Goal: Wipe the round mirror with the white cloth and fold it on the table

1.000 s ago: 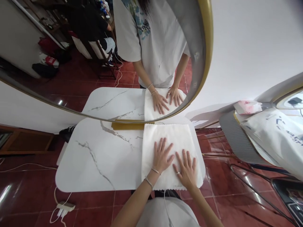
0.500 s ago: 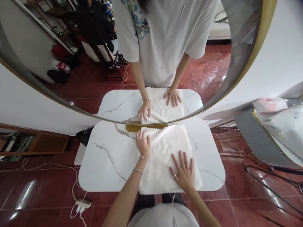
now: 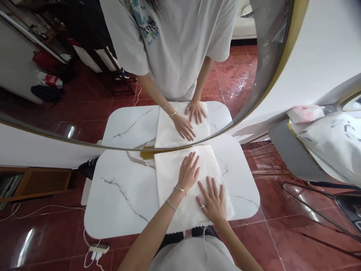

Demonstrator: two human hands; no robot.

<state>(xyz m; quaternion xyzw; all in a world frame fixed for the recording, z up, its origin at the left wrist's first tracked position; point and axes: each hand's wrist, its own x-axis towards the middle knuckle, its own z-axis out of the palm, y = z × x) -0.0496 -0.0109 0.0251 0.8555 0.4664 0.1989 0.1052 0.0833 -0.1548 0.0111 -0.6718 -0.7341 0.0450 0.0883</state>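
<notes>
A white cloth (image 3: 169, 188) with scalloped edges lies spread on the white marbled table (image 3: 113, 199), its near edge at the table's front. My left hand (image 3: 188, 171), with bracelets at the wrist, rests on the upper middle of the cloth, fingers extended. Lower and to the right, my right hand (image 3: 213, 199), wearing a ring, lies flat on the cloth with its fingers spread. Neither hand holds anything. Both hands and the cloth also show in the mirror (image 3: 180, 86) beyond the table.
The mirror's gold base (image 3: 147, 153) touches the table's back edge. At the right, a grey ribbed table (image 3: 293, 150) bears a white bag (image 3: 335, 139) and a tissue pack (image 3: 306, 113). A power strip (image 3: 99, 248) lies on the floor at lower left.
My left hand has moved from the cloth's far left corner to its upper middle, and its bent fingers have straightened. The cloth's upper left looks flatter. The view has shifted.
</notes>
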